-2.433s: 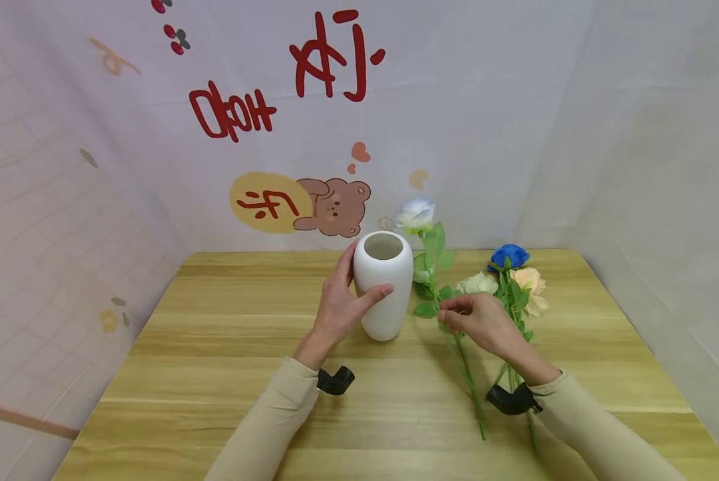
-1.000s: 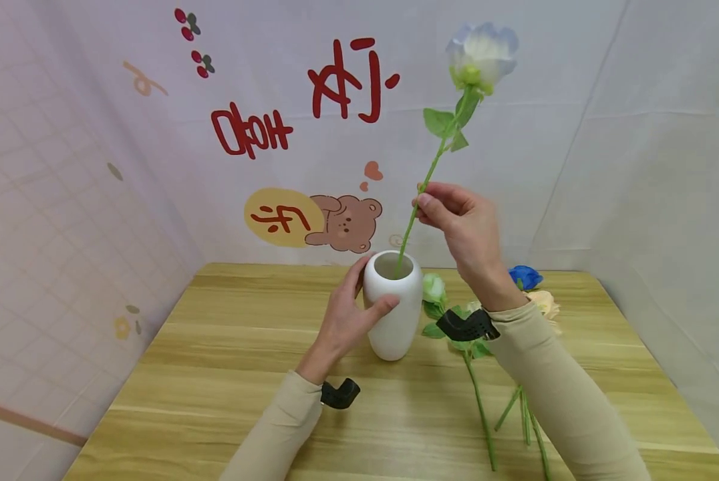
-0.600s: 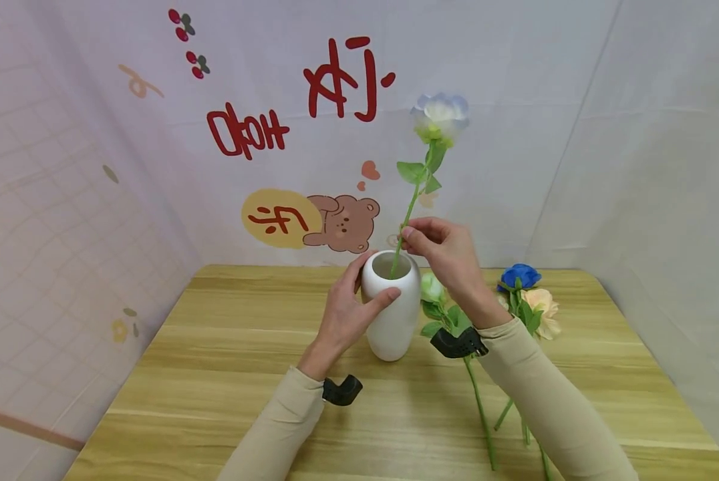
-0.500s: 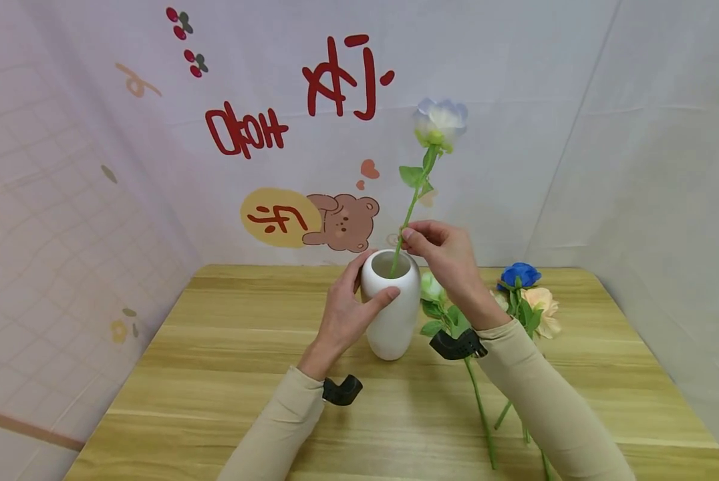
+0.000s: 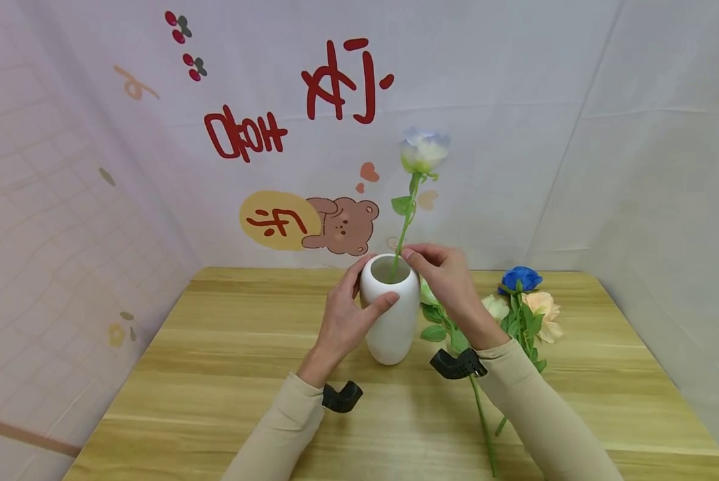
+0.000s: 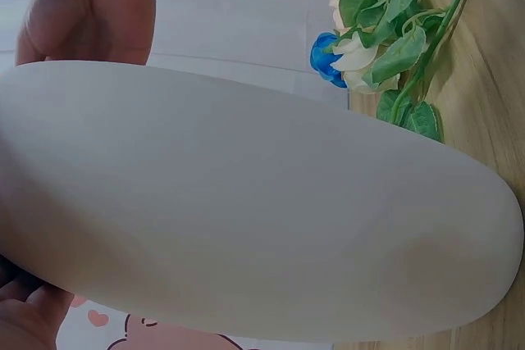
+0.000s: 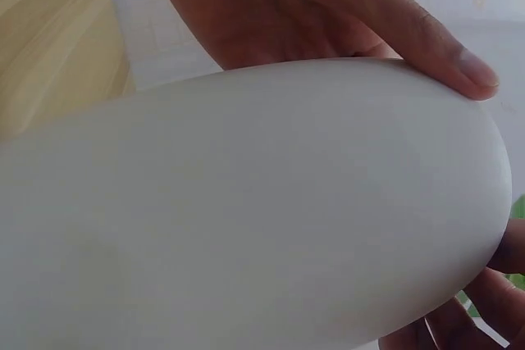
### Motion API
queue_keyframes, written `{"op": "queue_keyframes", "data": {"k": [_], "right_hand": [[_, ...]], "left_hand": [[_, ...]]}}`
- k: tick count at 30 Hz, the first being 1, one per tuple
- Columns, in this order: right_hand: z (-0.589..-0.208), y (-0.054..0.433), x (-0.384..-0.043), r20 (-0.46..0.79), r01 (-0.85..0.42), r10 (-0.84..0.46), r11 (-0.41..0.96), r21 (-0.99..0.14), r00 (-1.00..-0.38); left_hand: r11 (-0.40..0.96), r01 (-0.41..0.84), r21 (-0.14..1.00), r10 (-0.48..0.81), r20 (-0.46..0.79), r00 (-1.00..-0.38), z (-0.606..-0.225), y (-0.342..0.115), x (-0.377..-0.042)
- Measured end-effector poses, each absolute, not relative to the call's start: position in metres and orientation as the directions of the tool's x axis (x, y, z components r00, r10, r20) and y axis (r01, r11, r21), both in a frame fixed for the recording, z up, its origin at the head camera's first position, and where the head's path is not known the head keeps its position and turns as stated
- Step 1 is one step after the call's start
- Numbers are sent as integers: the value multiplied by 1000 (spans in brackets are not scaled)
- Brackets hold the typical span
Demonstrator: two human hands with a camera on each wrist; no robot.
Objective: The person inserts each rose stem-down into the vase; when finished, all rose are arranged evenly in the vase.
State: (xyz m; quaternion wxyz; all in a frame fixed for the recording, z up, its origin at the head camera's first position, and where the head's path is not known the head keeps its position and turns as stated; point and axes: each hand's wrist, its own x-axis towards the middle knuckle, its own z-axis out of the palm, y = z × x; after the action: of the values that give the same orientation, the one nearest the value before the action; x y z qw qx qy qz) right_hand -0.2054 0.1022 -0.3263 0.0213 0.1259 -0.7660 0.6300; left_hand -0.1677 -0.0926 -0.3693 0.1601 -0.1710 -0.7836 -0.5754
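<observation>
A white vase stands upright on the table, and its side fills much of both wrist views. My left hand grips it from the left, thumb across the front and fingers around the back. Just over the vase's right rim, my right hand pinches the green stem of a white rose with bluish petal edges. The stem's lower end is inside the vase mouth, its tip hidden. The bloom leans slightly right, well above the rim. In the right wrist view the left thumb presses the vase near its top.
Right of the vase, a pale green-white rose lies partly behind my right hand. Beyond my right forearm lie a blue rose, a peach rose and a cream rose. A printed cloth wall rises behind the wooden table.
My right hand lifted the white rose from the table, brought its stem over the vase and lowered it into the mouth. The bloom is now lower. My left hand stays on the vase.
</observation>
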Motion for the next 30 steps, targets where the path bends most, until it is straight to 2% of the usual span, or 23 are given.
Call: {"op": "queue_keyframes", "data": {"k": [8, 16, 30], "right_hand": [[-342, 129, -192, 160, -192, -208, 141, -971, -965], [-375, 173, -176, 86, -143, -179, 337, -931, -980], [-435, 226, -146, -54, -142, -276, 643, -752, -960]], "left_hand": [[282, 441, 852, 81, 437, -896, -369, -91, -170], [273, 424, 864, 64, 423, -904, -371, -92, -168], [267, 435, 860, 68, 434, -899, -374, -92, -169]]}}
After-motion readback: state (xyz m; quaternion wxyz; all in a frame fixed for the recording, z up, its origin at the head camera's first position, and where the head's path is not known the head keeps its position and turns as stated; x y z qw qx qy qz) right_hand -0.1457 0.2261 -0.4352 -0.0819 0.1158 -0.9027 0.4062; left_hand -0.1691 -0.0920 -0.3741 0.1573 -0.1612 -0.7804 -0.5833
